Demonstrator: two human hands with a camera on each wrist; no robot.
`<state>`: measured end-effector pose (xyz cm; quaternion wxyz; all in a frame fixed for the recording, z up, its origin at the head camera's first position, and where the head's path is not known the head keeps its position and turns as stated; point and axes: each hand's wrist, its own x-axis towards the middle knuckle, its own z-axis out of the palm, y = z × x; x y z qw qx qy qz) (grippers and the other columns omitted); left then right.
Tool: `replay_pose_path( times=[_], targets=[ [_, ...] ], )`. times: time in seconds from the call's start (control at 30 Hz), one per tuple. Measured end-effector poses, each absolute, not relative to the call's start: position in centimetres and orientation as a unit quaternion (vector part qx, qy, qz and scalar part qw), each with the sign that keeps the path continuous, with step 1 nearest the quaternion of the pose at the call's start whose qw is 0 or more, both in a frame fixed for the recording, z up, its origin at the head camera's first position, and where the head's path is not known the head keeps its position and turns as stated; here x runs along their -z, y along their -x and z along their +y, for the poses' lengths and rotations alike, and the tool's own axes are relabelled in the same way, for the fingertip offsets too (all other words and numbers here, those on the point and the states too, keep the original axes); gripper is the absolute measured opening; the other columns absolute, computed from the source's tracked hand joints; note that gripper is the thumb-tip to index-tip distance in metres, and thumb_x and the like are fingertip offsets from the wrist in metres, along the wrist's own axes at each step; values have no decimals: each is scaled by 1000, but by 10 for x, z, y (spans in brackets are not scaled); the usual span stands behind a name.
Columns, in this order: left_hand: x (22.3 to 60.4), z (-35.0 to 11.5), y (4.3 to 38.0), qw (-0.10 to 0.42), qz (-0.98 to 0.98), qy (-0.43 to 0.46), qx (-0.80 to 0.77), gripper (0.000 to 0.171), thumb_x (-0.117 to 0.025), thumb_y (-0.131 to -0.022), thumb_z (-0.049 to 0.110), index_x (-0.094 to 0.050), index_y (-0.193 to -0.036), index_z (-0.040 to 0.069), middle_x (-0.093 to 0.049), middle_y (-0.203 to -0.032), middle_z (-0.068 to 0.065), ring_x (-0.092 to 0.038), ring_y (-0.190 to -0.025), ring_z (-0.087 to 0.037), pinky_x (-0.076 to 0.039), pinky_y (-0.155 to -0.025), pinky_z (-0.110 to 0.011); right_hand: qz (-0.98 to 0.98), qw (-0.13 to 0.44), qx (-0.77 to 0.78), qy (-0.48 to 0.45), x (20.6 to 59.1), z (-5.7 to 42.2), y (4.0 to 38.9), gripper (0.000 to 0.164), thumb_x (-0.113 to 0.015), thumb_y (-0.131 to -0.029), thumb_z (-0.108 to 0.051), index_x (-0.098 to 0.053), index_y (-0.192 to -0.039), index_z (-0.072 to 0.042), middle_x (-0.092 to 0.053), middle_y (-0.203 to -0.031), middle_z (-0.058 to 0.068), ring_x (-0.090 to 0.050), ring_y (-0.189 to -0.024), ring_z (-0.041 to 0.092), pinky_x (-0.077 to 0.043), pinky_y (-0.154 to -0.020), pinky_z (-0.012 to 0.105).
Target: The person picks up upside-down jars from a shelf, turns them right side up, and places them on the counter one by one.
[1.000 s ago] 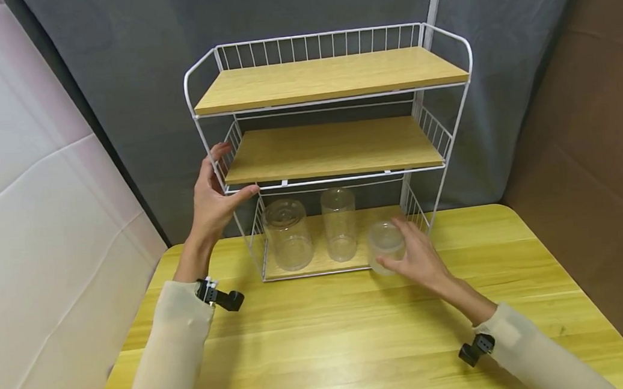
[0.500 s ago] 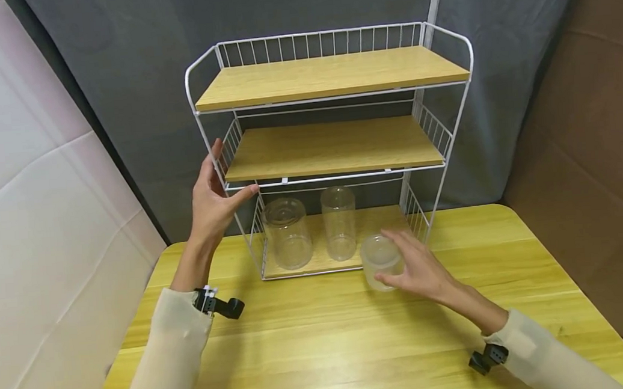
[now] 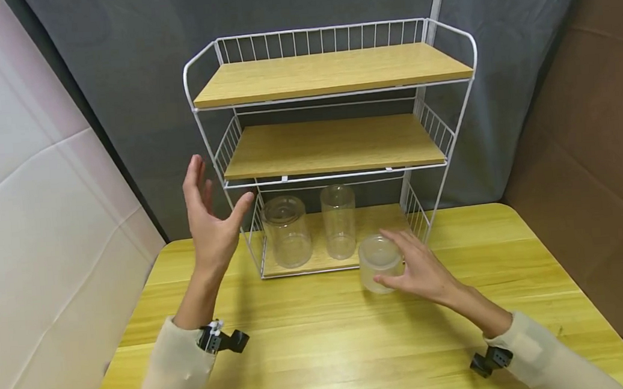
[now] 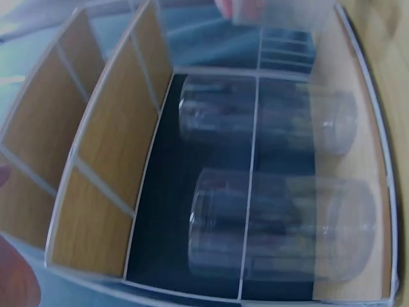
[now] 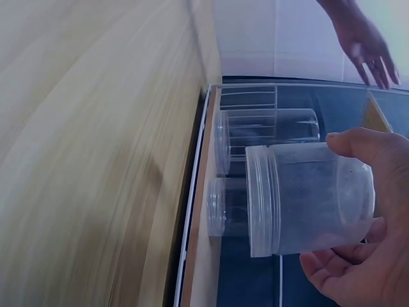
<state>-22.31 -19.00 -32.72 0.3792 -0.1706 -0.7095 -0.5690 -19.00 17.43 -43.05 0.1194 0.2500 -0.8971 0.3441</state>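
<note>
My right hand (image 3: 425, 268) grips a short frosted plastic jar (image 3: 380, 265) between thumb and fingers, just in front of the rack's lowest board. In the right wrist view the jar (image 5: 310, 198) has its wide ribbed end (image 5: 259, 201) towards the tabletop. My left hand (image 3: 210, 225) stands off the left side of the white wire rack (image 3: 321, 177), fingers spread and nothing in them. Two clear jars occupy the bottom board: a wide jar (image 3: 287, 235) at the left and a taller, narrower jar (image 3: 339, 226) beside it.
The rack also has a wooden middle shelf (image 3: 335, 144) and a top shelf (image 3: 330, 72) with a wire rail. It stands at the back of a yellow wood table (image 3: 311, 339), against a grey curtain (image 3: 119, 81). A brown panel (image 3: 584, 139) rises at the right.
My left hand has let go of the rack's left side and drawn back. My right hand has brought the frosted jar forward and slightly left, off the bottom board's front right.
</note>
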Motion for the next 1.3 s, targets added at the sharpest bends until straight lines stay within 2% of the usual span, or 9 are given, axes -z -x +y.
replay_pose_path(
  times=[0.13, 0.27, 0.4, 0.6, 0.73, 0.87, 1.0, 1.2, 1.3],
  targets=[
    [335, -175, 205, 428, -673, 184, 574, 85, -76, -87, -8, -33, -161, -3, -35, -167, -12, -33, -157, -24, -27, -130, -45, -892, 107, -365, -244, 427, 173, 189, 96, -95, -77, -29, -47, -155, 1, -60, -141, 25, -65, -109, 38, -63, -80, 52],
    [342, -159, 191, 421, -639, 226, 603, 75, -71, -89, -9, -39, -157, -5, -42, -161, -18, -38, -153, -34, -29, -129, -49, -886, 106, -383, -238, 422, 171, 188, 95, -94, -78, -28, -47, -155, -1, -59, -141, 24, -65, -111, 37, -63, -82, 50],
    [356, -145, 184, 354, -651, 277, 611, 77, -73, -87, -10, -39, -157, -5, -41, -160, -21, -38, -151, -41, -27, -129, -48, -874, 109, -410, -238, 413, 167, 188, 95, -94, -78, -24, -47, -157, -3, -60, -140, 21, -65, -110, 33, -62, -86, 46],
    [380, -127, 179, 224, -720, 310, 579, 95, -85, -84, 2, -34, -164, 5, -34, -168, -15, -34, -156, -32, -26, -130, -40, -839, 108, -477, -238, 403, 161, 187, 94, -94, -78, -14, -45, -157, -1, -59, -140, 20, -63, -118, 35, -61, -98, 46],
    [390, -119, 178, 161, -742, 305, 575, 102, -91, -81, 4, -33, -165, 9, -34, -170, -7, -32, -157, -29, -27, -130, -42, -796, 103, -541, -251, 399, 156, 185, 90, -90, -81, -4, -42, -158, 2, -54, -145, 20, -56, -132, 38, -56, -105, 40],
    [398, -113, 177, 123, -746, 296, 584, 104, -93, -79, 4, -34, -165, 11, -34, -170, -7, -31, -157, -30, -27, -129, -48, -746, 94, -601, -271, 396, 150, 183, 90, -84, -82, 6, -38, -159, 3, -48, -152, 21, -48, -140, 38, -52, -109, 32],
    [406, -108, 176, 90, -742, 293, 597, 109, -94, -78, 6, -31, -166, 11, -31, -171, -13, -30, -158, -34, -26, -129, -52, -711, 87, -639, -280, 394, 144, 180, 91, -80, -83, 9, -34, -161, 3, -41, -159, 21, -43, -146, 37, -50, -110, 30],
    [415, -98, 176, 45, -710, 283, 644, 113, -94, -78, 3, -25, -167, 12, -23, -172, -20, -31, -156, -32, -30, -128, -39, -646, 80, -705, -283, 396, 136, 178, 88, -73, -85, 11, -29, -161, 6, -37, -158, 24, -46, -141, 28, -54, -107, 31],
    [417, -96, 176, 37, -681, 274, 678, 112, -94, -80, 12, -24, -167, 12, -25, -171, -18, -32, -155, -30, -33, -126, -34, -613, 72, -733, -286, 399, 132, 178, 86, -69, -86, 10, -27, -161, 9, -39, -153, 26, -51, -135, 23, -56, -106, 32]
  ],
)
